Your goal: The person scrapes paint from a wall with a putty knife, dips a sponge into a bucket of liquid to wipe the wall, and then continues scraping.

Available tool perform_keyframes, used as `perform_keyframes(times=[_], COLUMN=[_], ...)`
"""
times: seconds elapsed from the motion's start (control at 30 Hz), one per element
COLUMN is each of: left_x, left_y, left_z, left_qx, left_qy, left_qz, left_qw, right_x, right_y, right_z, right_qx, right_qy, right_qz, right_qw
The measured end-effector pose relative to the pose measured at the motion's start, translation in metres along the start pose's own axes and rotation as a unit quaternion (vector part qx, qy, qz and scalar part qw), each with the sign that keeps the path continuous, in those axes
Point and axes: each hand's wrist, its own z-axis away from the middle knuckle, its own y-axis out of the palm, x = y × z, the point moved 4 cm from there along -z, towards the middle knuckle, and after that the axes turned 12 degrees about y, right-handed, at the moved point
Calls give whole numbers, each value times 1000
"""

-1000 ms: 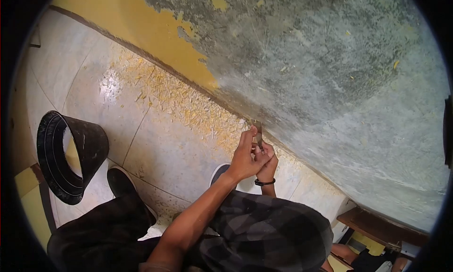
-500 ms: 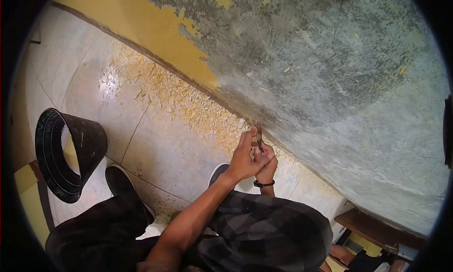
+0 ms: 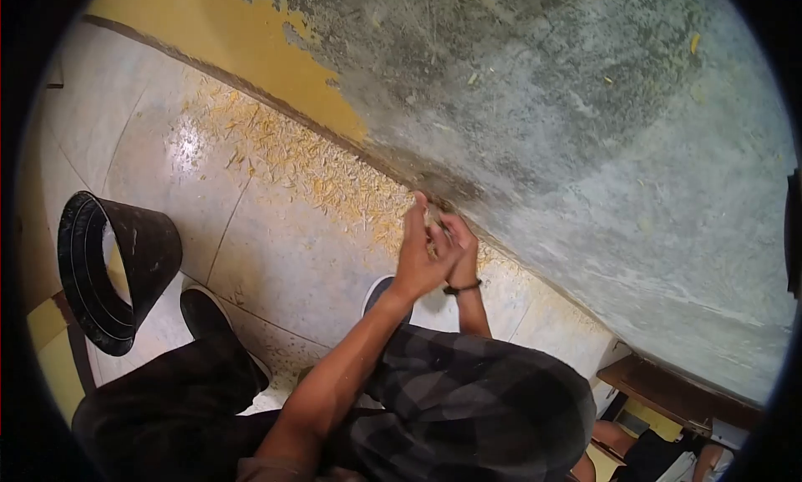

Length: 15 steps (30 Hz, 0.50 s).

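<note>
My right hand, with a dark band on its wrist, is closed low at the foot of the wall. It grips a scraper, whose dark blade shows only in part beside the fingers. My left hand overlaps it from the left. Its index finger points up toward the wall base, and the other fingers are loosely spread, slightly blurred, close to the blade. Yellow and white paint flakes lie thickly along the floor edge beside both hands. Bare grey plaster meets yellow paint on the wall.
A black bucket lies tipped on the tiled floor at left, its mouth facing left. My bent knees and dark shoes are below. At lower right is brown wooden furniture, with part of another person nearby.
Both hands have shifted slightly left and up along the wall base. My left fingers have spread away from the blade, which is now less visible. The whole view has moved a little.
</note>
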Motion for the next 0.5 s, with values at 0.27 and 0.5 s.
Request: perform_keyframes(times=[0.27,0.5], left_x=[-8,-8], left_y=[-10,-6], left_z=[4,5], left_qx=[30,59], left_qy=[-15,15], left_qz=[32,-44], left_qw=[999,997], right_x=[-22,-15], right_y=[8,-13], right_z=[15,30], right_qx=[125,-15], right_qy=[13,17], right_qz=[-253,-50], right_qw=[959,998])
